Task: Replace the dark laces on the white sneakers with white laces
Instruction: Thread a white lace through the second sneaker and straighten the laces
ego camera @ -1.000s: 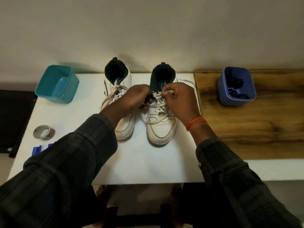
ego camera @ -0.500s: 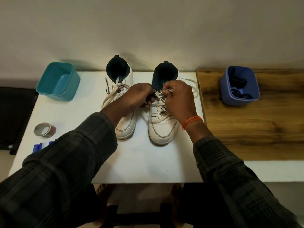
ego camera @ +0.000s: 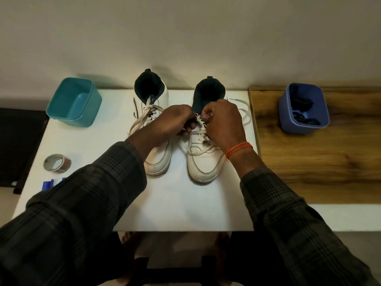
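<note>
Two white sneakers stand side by side on the white table (ego camera: pixel 175 203), toes toward me. The left sneaker (ego camera: pixel 157 162) carries a white lace tied in a loose bow. The right sneaker (ego camera: pixel 204 164) is threaded with a white lace (ego camera: pixel 198 150); one free end (ego camera: pixel 243 108) trails off to the right. My left hand (ego camera: pixel 175 122) grips the upper left side of the right sneaker near its top eyelets. My right hand (ego camera: pixel 222 122) pinches the white lace at the top eyelets. The dark laces (ego camera: pixel 303 112) lie in the blue tub (ego camera: pixel 305 126).
An empty teal tub (ego camera: pixel 74 104) stands at the back left of the table. A tape roll (ego camera: pixel 57 163) and a small blue object (ego camera: pixel 48 185) lie near the left edge. A wooden surface (ego camera: pixel 321 162) adjoins on the right, a wall behind.
My right hand has moved slightly left and up along the right sneaker's top eyelets, drawing the lace with it. My left hand stays on the shoe.
</note>
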